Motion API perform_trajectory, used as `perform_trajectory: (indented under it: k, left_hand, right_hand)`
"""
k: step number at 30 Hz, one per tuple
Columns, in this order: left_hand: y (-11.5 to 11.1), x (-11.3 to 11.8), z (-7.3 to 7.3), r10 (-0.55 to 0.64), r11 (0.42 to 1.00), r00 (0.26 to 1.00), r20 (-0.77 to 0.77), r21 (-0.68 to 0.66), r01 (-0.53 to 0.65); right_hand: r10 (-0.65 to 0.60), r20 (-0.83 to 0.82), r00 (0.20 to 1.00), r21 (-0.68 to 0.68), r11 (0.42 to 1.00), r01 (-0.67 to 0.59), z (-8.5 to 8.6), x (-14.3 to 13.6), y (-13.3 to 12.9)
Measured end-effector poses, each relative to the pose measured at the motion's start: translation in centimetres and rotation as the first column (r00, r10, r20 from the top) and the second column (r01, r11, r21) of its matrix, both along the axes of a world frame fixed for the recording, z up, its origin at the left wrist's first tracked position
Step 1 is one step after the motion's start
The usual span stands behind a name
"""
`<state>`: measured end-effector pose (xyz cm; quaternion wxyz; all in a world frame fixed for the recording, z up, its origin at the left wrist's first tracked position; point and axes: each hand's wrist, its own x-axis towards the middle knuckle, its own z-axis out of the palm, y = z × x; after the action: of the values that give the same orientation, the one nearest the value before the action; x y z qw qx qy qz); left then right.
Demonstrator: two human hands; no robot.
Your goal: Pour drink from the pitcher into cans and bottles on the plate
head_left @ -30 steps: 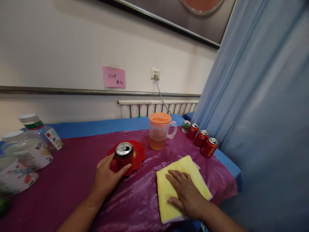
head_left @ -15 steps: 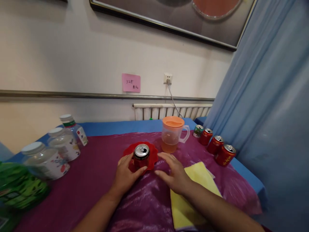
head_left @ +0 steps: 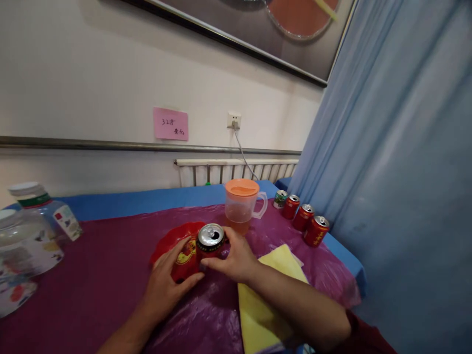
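Note:
A dark red drink can [head_left: 210, 240] with an opened silver top stands upright in the grip of my right hand [head_left: 236, 256], fingers at its far side and thumb across its front. It is at the right side of a red scalloped plate [head_left: 162, 246] with a yellow print in its middle; whether the can touches the plate or the table, I cannot tell. My left hand [head_left: 164, 278] is open at the plate's near left, fingers stretched over the plate and thumb apart, off the can. Its fingertips may touch the plate.
Behind the can stands a clear jug [head_left: 238, 211] with an orange lid and amber liquid. Several cans [head_left: 316, 231] line the right edge. A folded yellow cloth [head_left: 269, 300] lies under my right forearm. Clear plastic jars [head_left: 35, 246] stand at left; a blue curtain [head_left: 398, 172] hangs at right.
My left hand has let go of the can, and my right hand has closed on it. The can has shifted right relative to the plate. The view has turned right.

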<state>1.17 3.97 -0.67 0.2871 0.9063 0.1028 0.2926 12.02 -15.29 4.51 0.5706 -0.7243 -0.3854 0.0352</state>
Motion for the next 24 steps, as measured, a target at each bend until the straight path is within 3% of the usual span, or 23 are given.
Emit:
perform_trajectory:
  k: [4,7,9,13,15,17,24]
  left_hand:
    - [-0.1,0.0,0.4,0.055,0.998,0.998,-0.038,0.007,-0.055]
    - [0.0,0.1,0.8,0.087,0.996,0.996,-0.036,0.011,-0.086]
    - [0.1,0.3,0.9,0.089,0.996,0.996,-0.021,-0.002,-0.089]
    - [0.2,0.8,0.6,0.097,0.995,0.995,-0.013,-0.013,-0.097]
    - [0.2,0.9,0.5,0.106,0.994,0.994,-0.016,-0.010,-0.106]
    - [0.3,0.9,0.4,0.116,0.993,0.993,-0.015,-0.010,-0.116]
    - [0.4,0.8,0.5,0.185,0.983,0.983,0.005,0.007,-0.185]
  right_hand:
    - [-0.176,0.070,0.982,0.024,0.984,0.175,1.3,0.9,-7.5]
    - [-0.396,0.089,0.914,0.001,0.918,0.397,0.7,1.9,-14.2]
    - [-0.561,0.078,0.824,-0.026,0.825,0.564,-0.5,2.8,-18.5]
    - [-0.815,0.084,0.574,-0.134,0.561,0.817,-3.8,5.1,-25.1]
    - [-0.864,0.089,0.495,-0.177,0.476,0.862,-5.4,6.4,-27.1]
    - [-0.882,0.096,0.461,-0.205,0.435,0.877,-6.9,7.7,-28.3]
    - [-0.888,0.119,0.444,-0.259,0.404,0.877,-9.9,10.0,-29.5]
